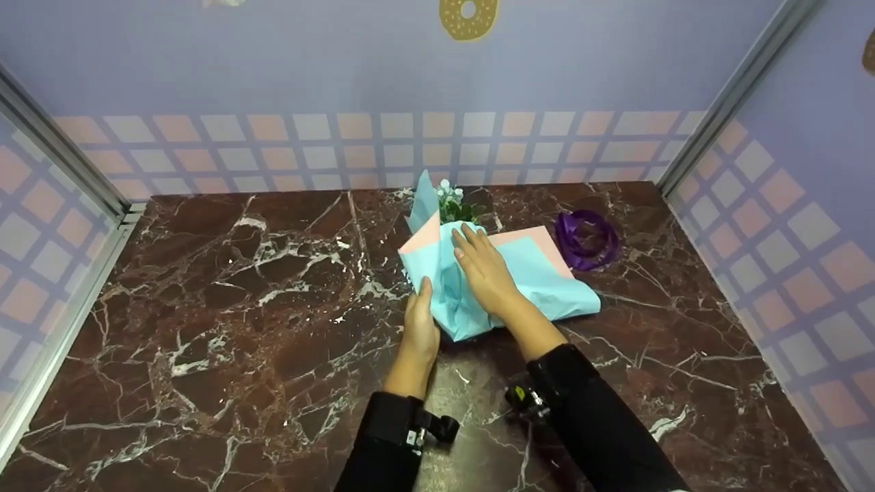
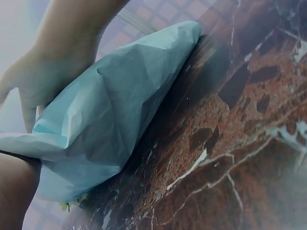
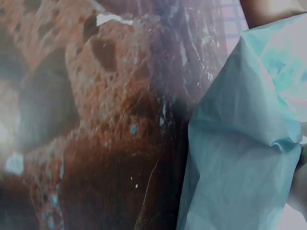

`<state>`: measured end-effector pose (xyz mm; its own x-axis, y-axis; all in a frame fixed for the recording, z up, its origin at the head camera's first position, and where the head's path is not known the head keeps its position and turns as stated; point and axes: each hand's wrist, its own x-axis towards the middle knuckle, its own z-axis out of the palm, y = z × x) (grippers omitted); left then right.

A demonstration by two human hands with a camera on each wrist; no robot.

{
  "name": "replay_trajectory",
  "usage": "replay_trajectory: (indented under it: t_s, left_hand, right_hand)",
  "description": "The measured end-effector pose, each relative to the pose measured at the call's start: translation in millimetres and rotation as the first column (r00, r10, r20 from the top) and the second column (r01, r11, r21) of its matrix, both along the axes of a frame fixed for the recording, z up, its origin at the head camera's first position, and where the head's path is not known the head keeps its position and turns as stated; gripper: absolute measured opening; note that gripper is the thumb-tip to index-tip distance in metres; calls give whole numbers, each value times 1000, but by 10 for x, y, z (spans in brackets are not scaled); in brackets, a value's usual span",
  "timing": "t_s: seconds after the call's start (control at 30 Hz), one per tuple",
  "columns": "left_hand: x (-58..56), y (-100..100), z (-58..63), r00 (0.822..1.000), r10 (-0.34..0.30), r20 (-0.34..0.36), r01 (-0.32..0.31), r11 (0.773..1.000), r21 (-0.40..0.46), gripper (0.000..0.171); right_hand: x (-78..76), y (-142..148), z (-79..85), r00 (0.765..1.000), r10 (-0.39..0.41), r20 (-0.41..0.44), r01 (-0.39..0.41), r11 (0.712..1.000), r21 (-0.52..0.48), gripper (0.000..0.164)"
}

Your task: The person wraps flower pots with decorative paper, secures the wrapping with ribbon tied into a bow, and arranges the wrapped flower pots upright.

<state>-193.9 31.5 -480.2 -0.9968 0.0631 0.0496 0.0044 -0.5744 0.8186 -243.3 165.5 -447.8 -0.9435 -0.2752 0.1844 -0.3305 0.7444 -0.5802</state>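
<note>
Light blue wrapping paper with a pink inner side (image 1: pixel 459 301) is folded round a bunch of artificial flowers. White blossoms and green leaves (image 1: pixel 450 201) stick out at its far end. My left hand (image 1: pixel 422 324) holds the paper's left side, thumb along the edge; its other fingers are mostly hidden. My right hand (image 1: pixel 485 273) lies with extended fingers on top of the folded paper, pressing it. In the left wrist view the crumpled paper (image 2: pixel 115 96) slopes over the table, the right hand (image 2: pixel 48 72) behind it. The right wrist view shows the paper's pointed blue fold (image 3: pixel 235 143).
A coil of purple ribbon (image 1: pixel 588 239) lies right of the paper, near the table's back. The dark red marbled table (image 1: pixel 273 328) meets a tiled-pattern wall (image 1: pixel 383 143) behind. Side walls stand left and right.
</note>
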Motion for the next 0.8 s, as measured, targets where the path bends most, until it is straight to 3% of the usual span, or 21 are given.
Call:
replay_trajectory:
  t_s: [0.17, 0.33, 0.43, 0.67, 0.8]
  left_hand:
    - [7, 22, -1, 1000, -12, -9, 10, 981, -193, 54]
    - [-23, 49, 22, 999, -36, -18, 28, 943, -331, 52]
    - [-51, 64, 41, 995, -74, -61, 45, 919, -391, 51]
    - [-104, 107, 83, 976, -127, -177, 10, 837, -548, 59]
    - [-120, 144, 93, 962, -134, -238, -51, 768, -638, 57]
  right_hand:
    - [-2, 29, -12, 1000, -4, 19, 6, 992, -124, 97]
    - [-11, 51, -2, 999, -7, 43, 18, 964, -264, 106]
    - [-18, 54, 3, 997, -12, 78, 36, 948, -317, 109]
    - [-22, 72, 11, 995, 18, 97, 16, 939, -344, 113]
    - [-18, 91, 12, 996, 30, 89, 0, 947, -322, 125]
